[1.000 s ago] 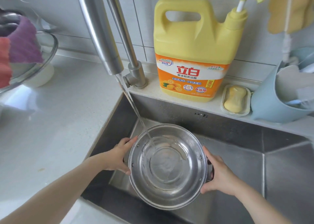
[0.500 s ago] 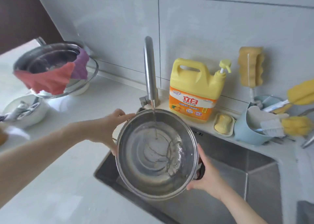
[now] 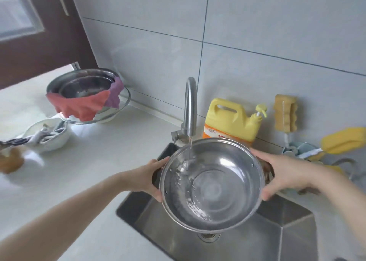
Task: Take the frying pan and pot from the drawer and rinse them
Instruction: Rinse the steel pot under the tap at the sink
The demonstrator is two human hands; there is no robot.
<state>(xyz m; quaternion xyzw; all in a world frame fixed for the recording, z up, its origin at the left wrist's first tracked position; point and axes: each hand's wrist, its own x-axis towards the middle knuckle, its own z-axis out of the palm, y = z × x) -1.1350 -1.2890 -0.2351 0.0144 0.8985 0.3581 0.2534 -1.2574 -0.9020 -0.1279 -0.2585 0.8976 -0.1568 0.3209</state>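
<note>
Both hands, left hand and right hand, grip my pot between them, tap stream landing left of centre.

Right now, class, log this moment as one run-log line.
step: rinsing | object: round stainless steel pot | left hand: grips handle | right hand: grips handle | curved steel tap: running | place: over sink

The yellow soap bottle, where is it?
The soap bottle stands at the wall behind the sink, just right of the tap, behind the pot.
</note>
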